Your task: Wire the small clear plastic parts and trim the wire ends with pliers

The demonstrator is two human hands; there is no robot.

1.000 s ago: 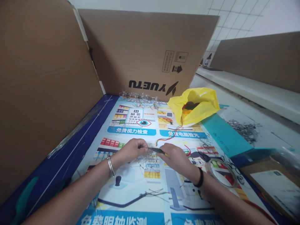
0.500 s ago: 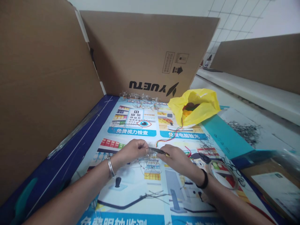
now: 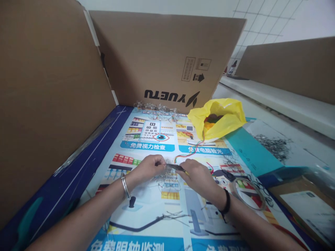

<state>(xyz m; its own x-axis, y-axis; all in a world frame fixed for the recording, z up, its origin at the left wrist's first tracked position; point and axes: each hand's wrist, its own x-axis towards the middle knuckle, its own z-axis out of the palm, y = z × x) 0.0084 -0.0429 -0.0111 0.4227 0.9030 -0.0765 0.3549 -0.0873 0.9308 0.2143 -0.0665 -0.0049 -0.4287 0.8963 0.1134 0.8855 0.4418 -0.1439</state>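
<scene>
My left hand (image 3: 151,166) is closed in a pinch on thin wire at the middle of the mat. Loose thin wires (image 3: 167,179) hang and spread beneath its fingertips. My right hand (image 3: 199,176) is wrapped round a pair of pliers (image 3: 175,167) with dark jaws and a bit of yellow on the handle. The jaws point left and reach the wire at my left fingertips; whether they grip it is too small to tell. Multicoloured strings (image 3: 190,154) run from a yellow bag (image 3: 230,120) towards the space just behind my hands.
Cardboard panels (image 3: 157,52) stand at the back and left. A tangle of clear pieces and wire (image 3: 157,107) lies along the back panel. On the right are a roll of tape (image 3: 235,195), dark wire loops (image 3: 274,146) and a cardboard box (image 3: 295,191). Cut wires (image 3: 172,217) lie in front.
The pliers and my right hand have shifted very slightly at the wire. My left hand keeps its pinch in nearly the same place.
</scene>
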